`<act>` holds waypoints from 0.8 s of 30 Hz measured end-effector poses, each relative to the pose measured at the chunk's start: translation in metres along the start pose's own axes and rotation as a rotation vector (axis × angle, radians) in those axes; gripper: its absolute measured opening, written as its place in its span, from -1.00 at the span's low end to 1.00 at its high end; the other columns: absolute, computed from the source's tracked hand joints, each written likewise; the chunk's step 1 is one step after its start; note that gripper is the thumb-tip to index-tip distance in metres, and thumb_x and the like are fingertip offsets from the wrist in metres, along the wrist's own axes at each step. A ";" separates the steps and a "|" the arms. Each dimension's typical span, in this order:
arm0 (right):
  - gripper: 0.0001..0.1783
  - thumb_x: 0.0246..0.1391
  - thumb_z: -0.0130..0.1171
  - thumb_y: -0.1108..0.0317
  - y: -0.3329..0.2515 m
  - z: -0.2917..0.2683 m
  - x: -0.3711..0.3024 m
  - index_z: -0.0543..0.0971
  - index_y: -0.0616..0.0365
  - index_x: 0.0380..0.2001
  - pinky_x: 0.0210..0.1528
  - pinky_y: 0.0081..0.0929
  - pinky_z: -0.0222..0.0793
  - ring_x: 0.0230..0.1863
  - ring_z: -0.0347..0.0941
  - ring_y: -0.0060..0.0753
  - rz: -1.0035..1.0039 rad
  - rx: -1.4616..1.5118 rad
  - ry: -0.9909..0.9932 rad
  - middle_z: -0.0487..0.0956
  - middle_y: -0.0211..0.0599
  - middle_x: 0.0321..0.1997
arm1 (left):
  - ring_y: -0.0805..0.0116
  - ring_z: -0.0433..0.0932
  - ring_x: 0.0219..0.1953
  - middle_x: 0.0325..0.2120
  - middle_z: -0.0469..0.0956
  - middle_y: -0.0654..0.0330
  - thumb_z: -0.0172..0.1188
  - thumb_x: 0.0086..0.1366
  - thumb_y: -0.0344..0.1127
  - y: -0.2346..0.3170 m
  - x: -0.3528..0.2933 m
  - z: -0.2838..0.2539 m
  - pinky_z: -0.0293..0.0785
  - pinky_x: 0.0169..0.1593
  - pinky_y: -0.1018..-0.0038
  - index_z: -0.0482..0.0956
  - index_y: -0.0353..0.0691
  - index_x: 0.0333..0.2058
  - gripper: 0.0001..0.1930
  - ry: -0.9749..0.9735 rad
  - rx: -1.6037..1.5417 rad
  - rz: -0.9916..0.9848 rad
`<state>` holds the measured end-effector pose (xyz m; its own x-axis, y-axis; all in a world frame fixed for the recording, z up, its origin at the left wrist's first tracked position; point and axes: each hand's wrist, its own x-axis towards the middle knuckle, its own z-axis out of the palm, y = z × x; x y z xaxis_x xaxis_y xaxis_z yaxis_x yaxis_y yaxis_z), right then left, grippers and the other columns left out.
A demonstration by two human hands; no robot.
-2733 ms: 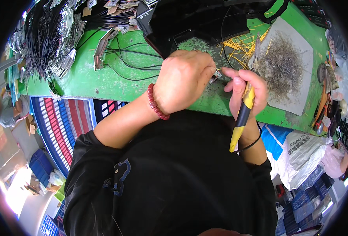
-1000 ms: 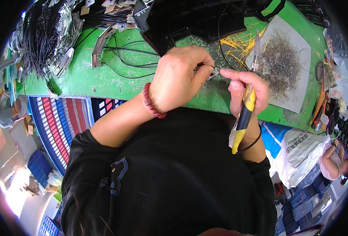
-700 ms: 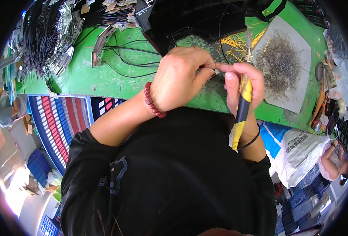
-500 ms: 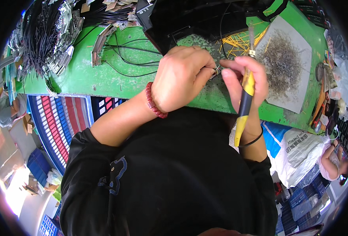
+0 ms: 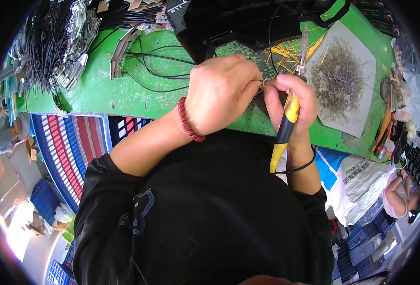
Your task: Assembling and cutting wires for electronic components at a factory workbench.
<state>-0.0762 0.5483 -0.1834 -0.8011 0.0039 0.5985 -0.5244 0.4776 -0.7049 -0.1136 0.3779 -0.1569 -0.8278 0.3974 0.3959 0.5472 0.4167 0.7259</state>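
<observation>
My right hand (image 5: 297, 102) is closed around a yellow and black soldering iron (image 5: 285, 128), its metal end pointing up and away from me. The thumb and forefinger of that hand reach toward the fingertips of my left hand (image 5: 224, 95). Closed in a pinch, the left hand has a tiny part between its fingertips, too small and covered to name. Black cables (image 5: 167, 89) run from a metal-edged strip (image 5: 119, 54) on the left and disappear behind the left hand.
Bundles of black cables with metal pieces (image 5: 79, 47) lie at the far left of the green table (image 5: 148, 104). Yellow wires (image 5: 286, 53) are scattered beyond my hands, near a large black case (image 5: 238, 23). Dark debris (image 5: 340, 76) covers a pale sheet (image 5: 357, 123) on the right.
My right hand has shifted slightly left, its fingertips now closer to the left hand's. The soldering iron's lower end has swung left with it. The left hand has barely moved.
</observation>
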 end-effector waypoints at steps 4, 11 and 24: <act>-0.57 -0.12 0.31 0.66 0.004 0.001 -0.002 0.50 0.21 -0.11 -0.39 -0.62 0.47 -0.44 0.57 -0.55 0.115 0.221 0.003 0.63 -0.26 -0.45 | 0.15 0.55 -0.49 -0.55 0.53 0.15 0.30 0.01 -0.53 0.001 -0.001 -0.001 0.47 -0.42 0.38 0.55 -0.23 -0.47 -0.89 -0.008 -0.003 -0.024; -0.57 -0.12 0.30 0.68 -0.003 0.006 0.001 0.48 0.21 -0.12 -0.45 -0.67 0.42 -0.51 0.51 -0.61 0.229 0.239 0.032 0.61 -0.30 -0.48 | 0.14 0.55 -0.49 -0.55 0.53 0.15 0.30 0.01 -0.52 0.001 0.000 0.001 0.48 -0.41 0.34 0.55 -0.23 -0.47 -0.89 0.001 0.012 0.025; -0.52 -0.29 0.37 0.60 0.016 -0.021 0.015 0.58 -0.02 -0.20 -0.53 -0.43 0.27 -0.55 0.39 -0.35 -0.049 -0.080 -0.366 0.45 -0.45 -0.61 | 0.10 0.51 -0.43 -0.51 0.50 0.15 0.29 0.01 -0.52 0.002 -0.003 0.001 0.45 -0.35 0.30 0.51 -0.23 -0.45 -0.86 -0.017 0.043 0.001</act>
<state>-0.0904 0.5746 -0.1783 -0.8332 -0.3281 0.4451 -0.5522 0.5366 -0.6381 -0.1104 0.3781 -0.1573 -0.8254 0.4112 0.3869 0.5530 0.4507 0.7007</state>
